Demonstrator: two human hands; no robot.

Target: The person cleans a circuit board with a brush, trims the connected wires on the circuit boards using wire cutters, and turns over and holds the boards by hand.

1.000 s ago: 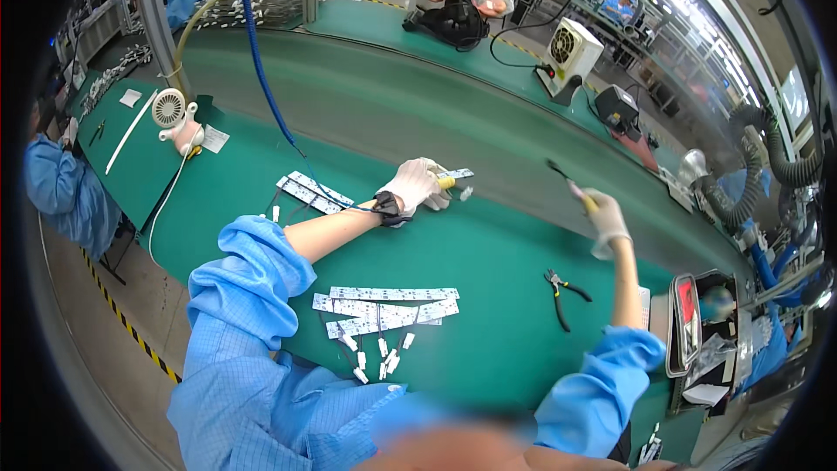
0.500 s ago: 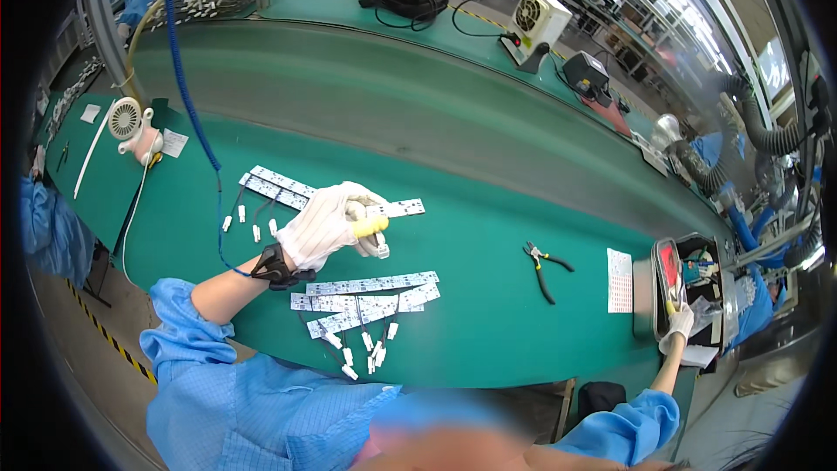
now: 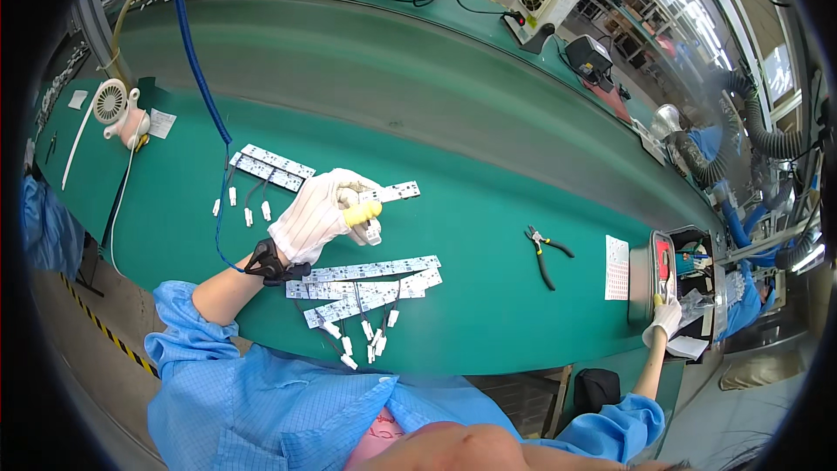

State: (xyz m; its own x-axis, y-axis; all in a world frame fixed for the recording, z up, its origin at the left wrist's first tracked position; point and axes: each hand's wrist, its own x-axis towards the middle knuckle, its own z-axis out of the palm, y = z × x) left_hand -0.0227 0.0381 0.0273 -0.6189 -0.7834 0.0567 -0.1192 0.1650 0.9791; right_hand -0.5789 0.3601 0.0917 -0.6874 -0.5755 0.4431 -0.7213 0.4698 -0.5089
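Observation:
My left hand (image 3: 318, 214), in a white glove with yellow finger cots and a black wrist strap, is closed around a narrow white circuit board strip (image 3: 401, 191). A white plug (image 3: 373, 233) hangs just below its fingers. Beyond that hand lie similar white strips (image 3: 272, 166) with wired plugs. Nearer to me is a fanned pile of strips (image 3: 375, 271), their leads and white plugs toward my body. Far to the right, my right hand (image 3: 664, 318), also gloved, reaches to the metal box (image 3: 639, 279) with fingers pinched together; what they hold is not clear.
Cutting pliers (image 3: 542, 255) lie on the green table, left of a printed sheet (image 3: 616, 268). A black bin (image 3: 697, 240) with bags and small items adjoins the metal box. A small fan (image 3: 112, 103) stands at the left. A blue coiled cord (image 3: 193, 61) hangs down to my wrist strap.
My right hand has drawn slightly back toward me at the box. My left hand, still holding the strip, is almost unmoved. The whole view has shifted a little.

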